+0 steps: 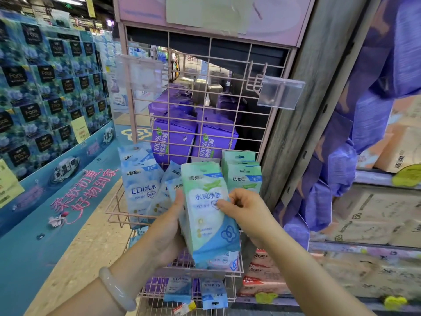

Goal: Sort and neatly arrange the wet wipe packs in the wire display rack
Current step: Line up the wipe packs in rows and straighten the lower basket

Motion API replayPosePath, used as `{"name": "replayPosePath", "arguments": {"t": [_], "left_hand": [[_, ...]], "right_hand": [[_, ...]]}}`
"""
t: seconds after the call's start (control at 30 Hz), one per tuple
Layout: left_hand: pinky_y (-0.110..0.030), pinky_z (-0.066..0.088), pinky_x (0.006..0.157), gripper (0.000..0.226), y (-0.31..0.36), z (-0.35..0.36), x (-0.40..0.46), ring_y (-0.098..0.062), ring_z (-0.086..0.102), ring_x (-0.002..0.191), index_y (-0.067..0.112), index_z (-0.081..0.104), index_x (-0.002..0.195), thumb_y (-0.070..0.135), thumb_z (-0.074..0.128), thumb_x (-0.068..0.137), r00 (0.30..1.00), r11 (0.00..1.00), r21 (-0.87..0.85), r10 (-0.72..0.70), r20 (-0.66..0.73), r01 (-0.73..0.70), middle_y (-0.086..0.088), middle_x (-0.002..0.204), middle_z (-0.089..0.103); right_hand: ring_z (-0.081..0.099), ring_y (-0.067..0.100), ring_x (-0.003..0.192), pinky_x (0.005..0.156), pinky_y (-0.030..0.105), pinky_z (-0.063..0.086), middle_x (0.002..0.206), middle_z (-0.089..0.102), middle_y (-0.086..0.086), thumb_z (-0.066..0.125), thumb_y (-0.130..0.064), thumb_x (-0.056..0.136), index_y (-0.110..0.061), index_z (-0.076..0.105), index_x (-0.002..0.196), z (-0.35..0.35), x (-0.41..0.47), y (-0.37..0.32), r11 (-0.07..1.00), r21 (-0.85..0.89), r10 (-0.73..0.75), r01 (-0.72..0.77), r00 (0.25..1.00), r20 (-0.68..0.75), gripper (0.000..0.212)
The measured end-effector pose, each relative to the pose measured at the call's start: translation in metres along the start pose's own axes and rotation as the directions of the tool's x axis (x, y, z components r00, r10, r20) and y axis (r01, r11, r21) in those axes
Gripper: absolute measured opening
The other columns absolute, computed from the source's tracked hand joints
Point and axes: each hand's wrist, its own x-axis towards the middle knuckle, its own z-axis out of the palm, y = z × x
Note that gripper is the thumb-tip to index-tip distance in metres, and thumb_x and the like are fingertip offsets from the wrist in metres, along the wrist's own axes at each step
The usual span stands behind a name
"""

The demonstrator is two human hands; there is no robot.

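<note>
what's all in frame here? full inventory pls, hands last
green wet wipe pack: one, green-white-blue, held in front of the rack basket
green packs: a small stack, upright at basket right
blue packs: several, upright or leaning at basket left
wire display rack: one, pink
clear tag holders: two, on the rack grid
purple packs: several, behind the grid
lower blue packs: two, in the tier below
cartons: tan, shelves at right
left hand: grip on the pack's left edge, pale bangle at wrist
right hand: pinches the pack's right side
</note>
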Motion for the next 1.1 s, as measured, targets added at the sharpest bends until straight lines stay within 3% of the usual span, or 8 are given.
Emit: {"name": "replayPosePath", "arguments": {"t": [0.07, 0.13, 0.27, 0.4, 0.5, 0.73, 0.93, 1.1], "left_hand": [[-0.045, 0.052, 0.085, 0.053, 0.0, 0.003, 0.002, -0.03, 0.068, 0.098, 0.012, 0.064, 0.116, 0.042, 0.057, 0.072, 0.995, 1.0, -0.025, -0.014, -0.097, 0.012, -0.014, 0.107, 0.072], [-0.049, 0.052, 0.086, 0.047, 0.0, 0.007, 0.002, -0.033, 0.066, 0.099, 0.01, 0.062, 0.117, 0.031, 0.061, 0.076, 0.986, 0.997, -0.064, -0.041, -0.161, 0.031, -0.019, 0.111, 0.068], [-0.044, 0.058, 0.069, 0.031, -0.001, 0.001, 0.005, -0.028, 0.069, 0.084, 0.01, 0.065, 0.109, 0.027, 0.06, 0.084, 0.957, 0.997, -0.08, -0.012, -0.29, -0.011, -0.016, 0.107, 0.07], [-0.041, 0.059, 0.065, 0.031, 0.001, -0.01, 0.004, -0.027, 0.068, 0.087, 0.012, 0.064, 0.112, 0.028, 0.059, 0.086, 0.95, 0.997, -0.067, 0.024, -0.312, -0.047, -0.013, 0.106, 0.07], [-0.042, 0.059, 0.063, 0.026, 0.001, -0.013, 0.003, -0.025, 0.071, 0.078, 0.013, 0.065, 0.107, 0.027, 0.059, 0.086, 0.95, 0.995, -0.073, 0.038, -0.31, -0.063, -0.012, 0.103, 0.071], [-0.039, 0.059, 0.055, 0.024, -0.002, -0.022, 0.005, -0.027, 0.073, 0.074, 0.013, 0.066, 0.102, 0.029, 0.062, 0.084, 0.949, 0.994, -0.066, 0.063, -0.309, -0.088, -0.01, 0.088, 0.076], [-0.041, 0.059, 0.057, 0.02, -0.004, -0.026, 0.007, -0.027, 0.073, 0.076, 0.016, 0.067, 0.096, 0.028, 0.064, 0.081, 0.957, 0.992, -0.093, 0.053, -0.286, -0.083, -0.009, 0.088, 0.076], [-0.04, 0.058, 0.054, 0.022, -0.005, -0.029, 0.008, -0.028, 0.072, 0.077, 0.016, 0.067, 0.098, 0.029, 0.064, 0.081, 0.962, 0.992, -0.102, 0.045, -0.27, -0.076, -0.01, 0.091, 0.076]], "right_hand": [[0.038, 0.024, 0.069, 0.059, 0.035, 0.033, 0.076, 0.044, 0.014, 0.061, -0.014, 0.086, -0.017, 0.038, 0.062, 0.002, 0.001, 0.006, 0.976, 0.216, 0.046, -0.04, 0.999, -0.021, 0.033], [0.045, 0.02, 0.058, 0.049, 0.026, 0.04, 0.068, 0.044, 0.016, 0.059, -0.011, 0.086, -0.018, 0.041, 0.06, -0.002, 0.004, 0.01, 0.914, 0.406, 0.031, -0.004, 0.998, -0.059, 0.033], [0.057, 0.007, 0.055, 0.054, 0.022, 0.051, 0.06, 0.06, -0.002, 0.062, -0.009, 0.076, -0.021, 0.046, 0.059, -0.036, 0.019, 0.018, 0.774, 0.566, -0.121, 0.284, 0.944, -0.308, 0.026], [0.047, 0.003, 0.059, 0.058, 0.023, 0.04, 0.063, 0.051, -0.002, 0.064, -0.001, 0.08, -0.022, 0.045, 0.064, -0.06, 0.028, 0.05, 0.962, 0.081, -0.212, 0.259, 0.904, -0.372, 0.033], [0.044, 0.003, 0.054, 0.052, 0.021, 0.038, 0.062, 0.052, -0.006, 0.067, -0.019, 0.081, -0.025, 0.046, 0.063, -0.053, 0.033, 0.066, 0.951, -0.266, -0.233, 0.154, 0.926, -0.296, 0.029], [0.04, 0.015, 0.059, 0.051, 0.017, 0.033, 0.064, 0.044, 0.001, 0.057, -0.015, 0.088, -0.017, 0.039, 0.068, -0.024, 0.028, 0.066, 0.96, -0.227, -0.249, 0.161, 0.863, -0.44, 0.027], [0.048, 0.033, 0.09, 0.072, 0.035, 0.028, 0.083, 0.058, 0.007, 0.059, -0.025, 0.086, -0.012, 0.053, 0.072, -0.034, 0.024, 0.073, 0.754, -0.651, -0.257, -0.091, 0.871, -0.419, 0.02], [0.052, 0.032, 0.083, 0.072, 0.035, 0.029, 0.071, 0.053, -0.001, 0.056, -0.028, 0.087, -0.02, 0.042, 0.066, -0.034, 0.027, 0.067, 0.826, -0.549, -0.164, -0.13, 0.876, -0.453, 0.027]]}}
